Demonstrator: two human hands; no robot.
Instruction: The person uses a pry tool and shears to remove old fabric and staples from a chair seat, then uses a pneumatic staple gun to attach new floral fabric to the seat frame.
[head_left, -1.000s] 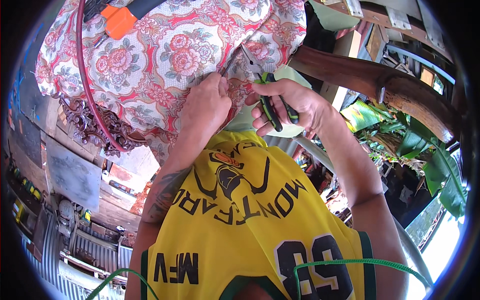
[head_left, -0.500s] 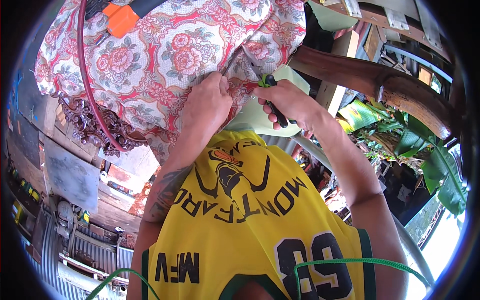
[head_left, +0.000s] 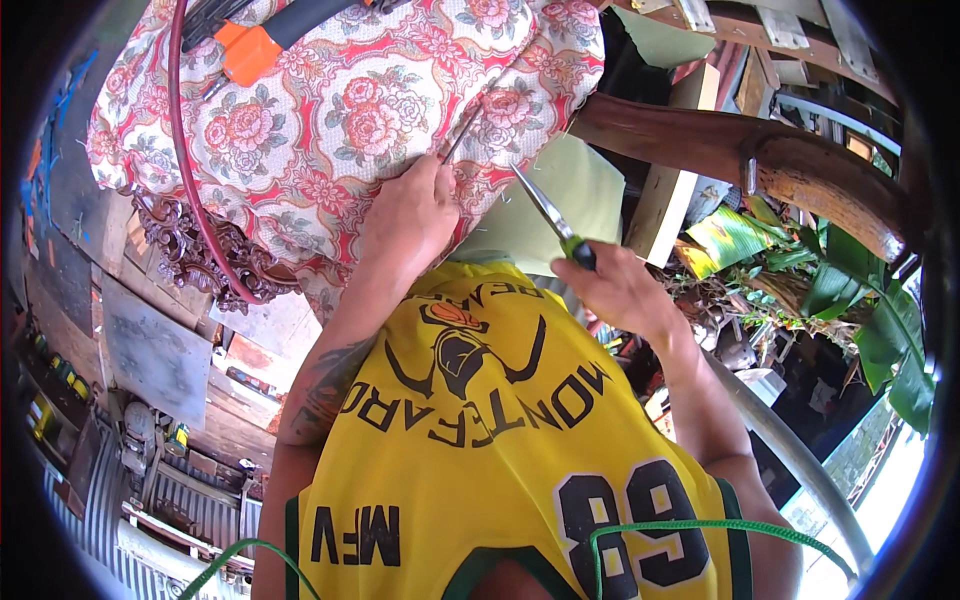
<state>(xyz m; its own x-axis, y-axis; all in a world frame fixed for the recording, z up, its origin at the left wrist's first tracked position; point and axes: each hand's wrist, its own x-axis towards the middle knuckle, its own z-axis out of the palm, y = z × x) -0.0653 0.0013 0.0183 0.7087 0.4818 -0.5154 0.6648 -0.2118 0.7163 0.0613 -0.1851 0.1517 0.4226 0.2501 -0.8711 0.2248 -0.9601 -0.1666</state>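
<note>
My left hand [head_left: 408, 212] is closed on a thin dark metal rod [head_left: 461, 133] at a seam in the floral upholstery fabric [head_left: 350, 75]. My right hand [head_left: 615, 292] grips green-and-black long-nose pliers [head_left: 572, 245], their tips pointing up toward the fabric near the left hand, apart from the rod. A pale green panel [head_left: 585, 185] lies behind the pliers, along the fabric's lower right edge. A few loose threads hang from that edge.
An orange-and-black tool [head_left: 245, 52] and a red hose [head_left: 200, 220] lie over the upper left fabric. Carved dark wood [head_left: 200, 240] shows below it. A curved wooden piece [head_left: 800, 175] crosses the right, with plants [head_left: 890, 360] beneath and a grey pipe [head_left: 780, 440] lower down.
My right hand has moved down and toward me with the pliers, drawing their tips back from the rod. My left hand has shifted slightly down, still at the seam.
</note>
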